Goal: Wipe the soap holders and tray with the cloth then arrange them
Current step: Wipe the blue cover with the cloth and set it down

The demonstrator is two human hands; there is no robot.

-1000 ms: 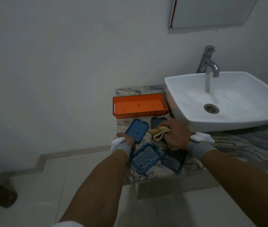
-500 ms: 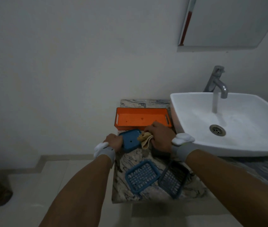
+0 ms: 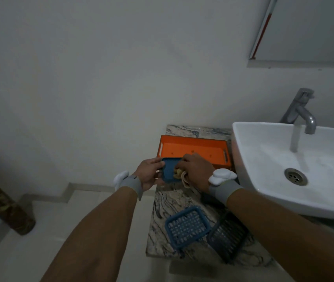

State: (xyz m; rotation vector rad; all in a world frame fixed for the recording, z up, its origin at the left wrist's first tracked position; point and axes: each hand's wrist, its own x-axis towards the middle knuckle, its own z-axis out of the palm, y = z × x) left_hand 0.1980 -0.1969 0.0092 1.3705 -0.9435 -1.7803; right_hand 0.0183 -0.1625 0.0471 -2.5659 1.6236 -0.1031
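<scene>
My left hand (image 3: 148, 173) grips the left edge of a blue soap holder base (image 3: 169, 169), lifted just in front of the orange tray (image 3: 194, 150). My right hand (image 3: 196, 169) is shut on a beige cloth (image 3: 179, 173) and presses it onto the blue base. A blue slotted soap holder insert (image 3: 187, 227) and a darker slotted insert (image 3: 228, 237) lie on the marble counter (image 3: 168, 202) near its front edge. A second dark base is hidden under my right wrist.
A white basin (image 3: 284, 159) stands to the right, with water running from the chrome tap (image 3: 300, 110). A mirror cabinet (image 3: 304, 31) hangs above. The counter's left edge drops to the tiled floor (image 3: 29, 241). A brown object (image 3: 1, 204) stands far left.
My left hand lifted the blue base from the counter and carried it back toward the orange tray. My right hand followed with the cloth. The camera view tilted upward.
</scene>
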